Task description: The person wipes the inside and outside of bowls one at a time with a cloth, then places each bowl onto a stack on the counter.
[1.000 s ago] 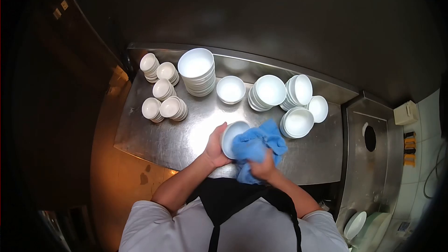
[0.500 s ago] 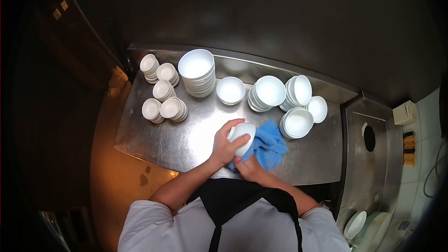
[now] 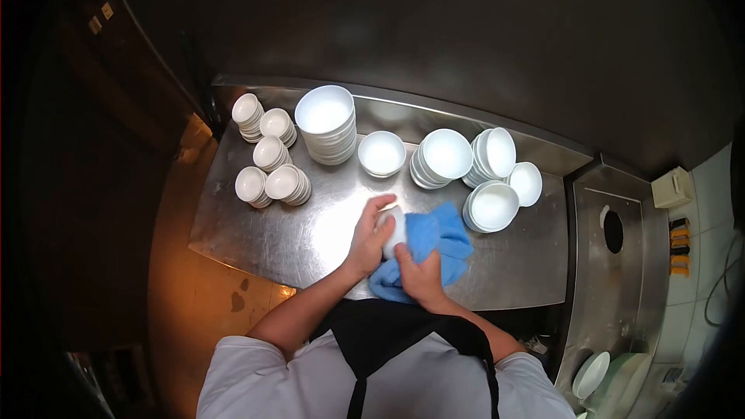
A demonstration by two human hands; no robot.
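Near the front of the steel counter, my left hand [image 3: 368,239] grips a white bowl [image 3: 396,231] by its side, fingers and thumb around it. The bowl is tipped on edge and partly covered. My right hand [image 3: 421,275] is closed on a blue cloth [image 3: 441,231] and presses it against the bowl's right side, thumb close to the bowl. Part of the cloth hangs to the right and part bunches below, on the counter side.
Behind my hands stand a tall stack of white bowls [image 3: 326,128], a short stack [image 3: 381,154] and several stacks at right, including a large one [image 3: 445,157]. Small dish stacks [image 3: 286,184] fill the left. A steel sink unit [image 3: 609,271] adjoins the counter [image 3: 528,264].
The bowl has turned more edge-on in my left hand. My right hand has come up from beneath, bringing the cloth over the bowl's right side.
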